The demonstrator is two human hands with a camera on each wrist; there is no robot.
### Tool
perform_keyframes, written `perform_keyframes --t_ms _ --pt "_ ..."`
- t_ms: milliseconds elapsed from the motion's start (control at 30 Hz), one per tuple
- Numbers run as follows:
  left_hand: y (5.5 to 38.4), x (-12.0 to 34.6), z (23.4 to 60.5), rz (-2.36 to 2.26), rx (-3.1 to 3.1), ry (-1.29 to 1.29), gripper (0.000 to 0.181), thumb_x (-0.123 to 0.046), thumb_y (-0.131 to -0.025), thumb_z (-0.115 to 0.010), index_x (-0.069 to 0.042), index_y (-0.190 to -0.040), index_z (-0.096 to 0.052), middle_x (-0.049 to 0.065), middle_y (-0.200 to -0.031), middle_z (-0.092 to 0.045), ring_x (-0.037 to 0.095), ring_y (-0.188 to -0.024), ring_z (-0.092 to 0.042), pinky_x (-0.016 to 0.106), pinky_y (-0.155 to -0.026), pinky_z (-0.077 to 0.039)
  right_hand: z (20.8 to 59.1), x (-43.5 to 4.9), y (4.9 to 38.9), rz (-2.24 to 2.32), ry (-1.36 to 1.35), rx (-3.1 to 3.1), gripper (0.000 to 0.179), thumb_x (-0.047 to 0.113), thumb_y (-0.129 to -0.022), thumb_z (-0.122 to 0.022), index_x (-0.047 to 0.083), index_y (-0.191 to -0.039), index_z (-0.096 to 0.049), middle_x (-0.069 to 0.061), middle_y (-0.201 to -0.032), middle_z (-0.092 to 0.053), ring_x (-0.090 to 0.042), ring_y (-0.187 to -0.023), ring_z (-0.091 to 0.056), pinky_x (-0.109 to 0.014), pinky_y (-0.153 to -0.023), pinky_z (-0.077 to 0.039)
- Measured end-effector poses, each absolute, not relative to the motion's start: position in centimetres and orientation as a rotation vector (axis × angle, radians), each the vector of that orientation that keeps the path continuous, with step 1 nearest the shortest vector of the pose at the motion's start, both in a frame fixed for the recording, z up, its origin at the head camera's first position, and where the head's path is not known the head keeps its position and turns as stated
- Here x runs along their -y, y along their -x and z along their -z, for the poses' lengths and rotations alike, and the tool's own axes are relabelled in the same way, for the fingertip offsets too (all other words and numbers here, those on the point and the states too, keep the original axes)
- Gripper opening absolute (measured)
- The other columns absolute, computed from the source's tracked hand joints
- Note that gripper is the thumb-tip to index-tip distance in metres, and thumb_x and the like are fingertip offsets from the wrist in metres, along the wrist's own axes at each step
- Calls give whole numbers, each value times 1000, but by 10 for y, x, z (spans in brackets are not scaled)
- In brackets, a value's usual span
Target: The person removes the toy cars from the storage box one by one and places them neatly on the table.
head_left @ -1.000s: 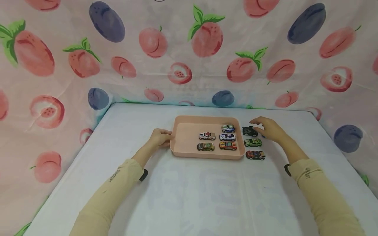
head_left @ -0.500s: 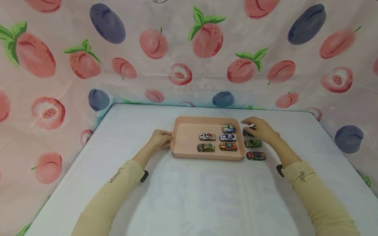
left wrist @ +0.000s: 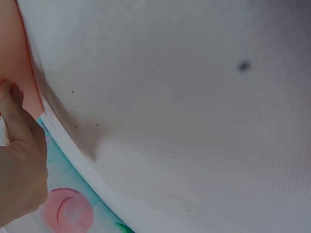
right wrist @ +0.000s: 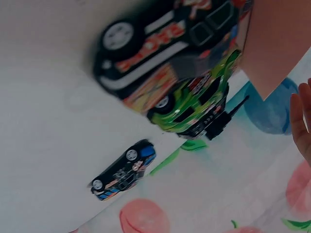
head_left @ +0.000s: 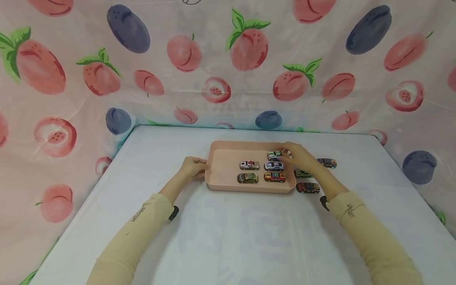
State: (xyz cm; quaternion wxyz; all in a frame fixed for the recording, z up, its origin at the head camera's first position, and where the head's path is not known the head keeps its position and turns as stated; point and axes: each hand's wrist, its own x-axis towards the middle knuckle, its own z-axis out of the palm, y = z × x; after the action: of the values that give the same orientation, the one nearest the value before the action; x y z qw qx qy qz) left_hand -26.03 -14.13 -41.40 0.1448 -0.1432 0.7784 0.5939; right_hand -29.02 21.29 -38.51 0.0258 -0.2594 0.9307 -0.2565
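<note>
My left hand point(head_left: 192, 166) grips the left end of a peach-coloured tray point(head_left: 224, 187); the left wrist view shows that hand point(left wrist: 22, 160) at the tray's wall point(left wrist: 14, 53). Inside the tray are several toy cars, among them a white one point(head_left: 249, 165), a green-brown one point(head_left: 247, 178) and an orange one point(head_left: 274, 177). My right hand point(head_left: 299, 156) reaches over the right rim, its fingertips at a blue, white and green toy car point(head_left: 274, 155). Whether they pinch it is hidden. In the right wrist view only fingertips point(right wrist: 301, 116) show.
Right of the tray stand a green toy car point(head_left: 302, 173), a dark red-and-black one point(head_left: 308, 188) and a blue one point(head_left: 327, 162). A black car with a spoiler point(right wrist: 214, 125) shows behind the green one. Fruit-patterned cloth point(head_left: 213, 47) hangs behind the white table point(head_left: 231, 237).
My right hand has moved left, from over the black toy car beside the tray to the blue, white and green car inside it. The left hand and the tray have not visibly moved.
</note>
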Motion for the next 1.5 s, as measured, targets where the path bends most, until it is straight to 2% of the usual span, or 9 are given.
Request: perform_keyframes --t_ms 333,567,800,900,1033,1167,1367,1500 --pt "261 142 415 -1708 -2245 420 36 -4 -88 -62 7 -122 -57 21 -111 -66 5 -66 -61 12 -56 -53 384 -186 297 727 852 -2839 40 14 -90 -63 -5 -124 -55 -24 -119 -59 -39 -109 -55 -52 -93 -48" --pt "261 142 416 -1710 -2248 421 35 -5 -88 -63 7 -121 -58 16 -104 -67 5 -67 -61 12 -55 -52 380 -169 302 693 883 -2801 41 14 -89 -64 -2 -126 -55 -21 -123 -58 -37 -111 -55 -50 -94 -49" --pt "261 143 417 -1700 -2244 429 35 -6 -89 -62 6 -121 -58 21 -116 -64 7 -70 -61 12 -58 -53 378 -147 308 406 921 -2818 43 26 -89 -66 5 -126 -58 -14 -122 -63 -30 -109 -59 -45 -88 -52" --pt "261 144 418 -1701 -2241 428 35 -6 -89 -62 6 -122 -57 22 -116 -64 7 -70 -61 13 -59 -53 379 -140 308 404 919 -2777 43 26 -89 -65 6 -126 -58 -13 -122 -62 -30 -111 -59 -44 -90 -52" --pt "261 143 419 -1705 -2243 426 35 -5 -88 -62 7 -121 -58 21 -113 -65 6 -69 -61 14 -59 -54 381 -133 306 513 929 -2689 40 19 -91 -62 1 -127 -56 -16 -126 -59 -35 -115 -56 -45 -96 -49" --pt "262 142 419 -1706 -2236 439 35 -5 -88 -63 6 -121 -58 18 -109 -66 6 -69 -61 14 -59 -54 382 -126 304 503 911 -2659 38 18 -93 -60 1 -127 -56 -16 -128 -58 -33 -117 -54 -45 -98 -48" --pt "261 141 418 -1730 -2229 446 35 -4 -87 -64 6 -120 -58 11 -99 -66 6 -68 -61 13 -55 -53 383 -120 304 415 921 -2660 34 17 -92 -62 1 -122 -59 -16 -122 -60 -31 -111 -57 -43 -94 -50" --pt "261 141 417 -1728 -2227 439 35 -4 -87 -64 6 -120 -58 12 -99 -66 6 -68 -61 13 -55 -53 386 -118 306 350 931 -2642 33 18 -91 -62 2 -120 -60 -16 -114 -63 -29 -105 -59 -41 -90 -52"
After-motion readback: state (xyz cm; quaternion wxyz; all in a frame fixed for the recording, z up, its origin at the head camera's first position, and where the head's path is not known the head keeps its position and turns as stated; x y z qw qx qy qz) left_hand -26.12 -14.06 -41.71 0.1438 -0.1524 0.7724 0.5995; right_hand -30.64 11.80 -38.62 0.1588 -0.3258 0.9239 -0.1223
